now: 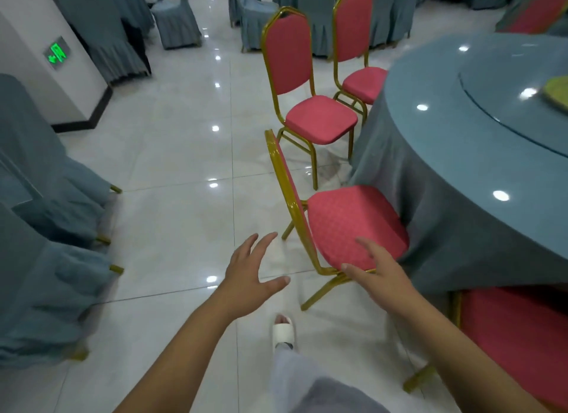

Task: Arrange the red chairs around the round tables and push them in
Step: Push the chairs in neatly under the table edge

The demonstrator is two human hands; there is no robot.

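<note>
- Left hand (252, 274) and right hand (379, 275) are hanging wide open, holding nothing.
- Nearest red chair (353, 222) is sitting against the round desk (445, 111); next chair (319, 117) is standing off, needing pushing in.

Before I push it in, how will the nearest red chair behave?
The nearest red chair likely slides easily: the floor looks glossy. Its thin gold frame suggests little weight. Pushed high on its tall back, it might tip.
</note>
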